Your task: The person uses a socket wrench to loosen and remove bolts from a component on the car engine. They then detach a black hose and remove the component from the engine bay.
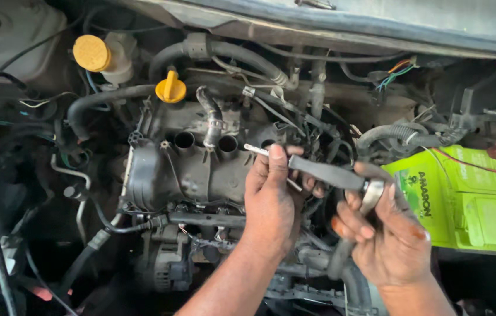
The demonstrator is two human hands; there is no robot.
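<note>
The right hand (391, 234) is nearest the camera, its grip closed on the chrome head end of a ratchet wrench (333, 174). The wrench's dark handle runs up and to the left from that grip into the left hand (271, 202), whose fingers are wrapped around the bar, thumb on top. A thin silver extension (255, 149) sticks out just past the left grip, toward the engine. Beyond both grips lies the black intake manifold (186, 169) with its round open ports. To the right of the right grip sits a bright green battery (470, 202), apart from the hand. Farther off, above the manifold, stand a yellow oil filler cap (170, 89) and a yellow reservoir cap (91, 52).
</note>
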